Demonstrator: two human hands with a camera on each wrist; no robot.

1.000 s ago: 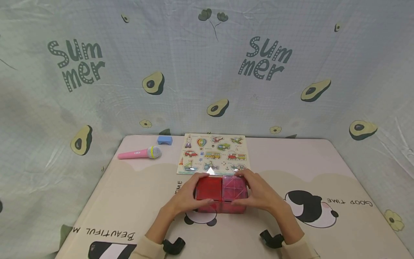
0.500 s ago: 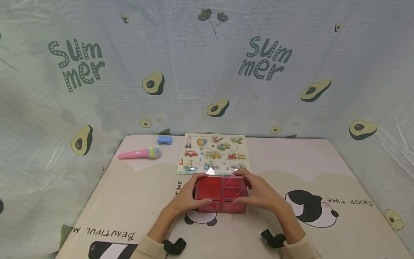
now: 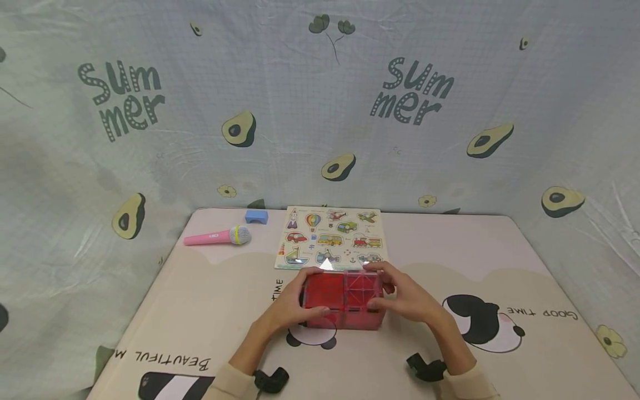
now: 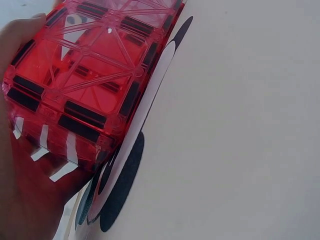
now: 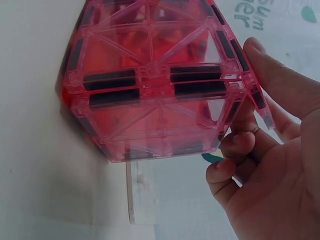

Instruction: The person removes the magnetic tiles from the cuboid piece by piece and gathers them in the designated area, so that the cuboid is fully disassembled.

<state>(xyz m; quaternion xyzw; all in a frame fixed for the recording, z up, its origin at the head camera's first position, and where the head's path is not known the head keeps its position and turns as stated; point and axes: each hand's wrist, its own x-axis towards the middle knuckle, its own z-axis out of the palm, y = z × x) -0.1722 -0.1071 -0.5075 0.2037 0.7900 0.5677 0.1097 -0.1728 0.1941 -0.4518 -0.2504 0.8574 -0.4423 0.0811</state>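
Note:
A long box of see-through red and pink magnetic tiles (image 3: 325,291) lies in front of me on the table. My left hand (image 3: 286,303) grips its left end, thumb on the near edge and fingers round the far side. In the left wrist view, the palm (image 4: 32,195) closes about the box's end. My right hand (image 3: 407,294) pinches the top tile (image 3: 362,290) at the right end between thumb and index finger. The right wrist view has the thumb (image 5: 262,55) at this tile's edge, which juts past the box end; the other fingers (image 5: 225,172) curl below it.
Just beyond the box lies a wooden puzzle board (image 3: 330,236) with vehicle pictures. A pink toy microphone (image 3: 215,237) and a blue arch block (image 3: 256,216) are at the back left. A patterned cloth (image 3: 300,100) hangs behind the table (image 3: 500,250).
My right thumb has slid slightly right and away from me along the tile, which looks deeper red now. The left hand keeps its hold on the box.

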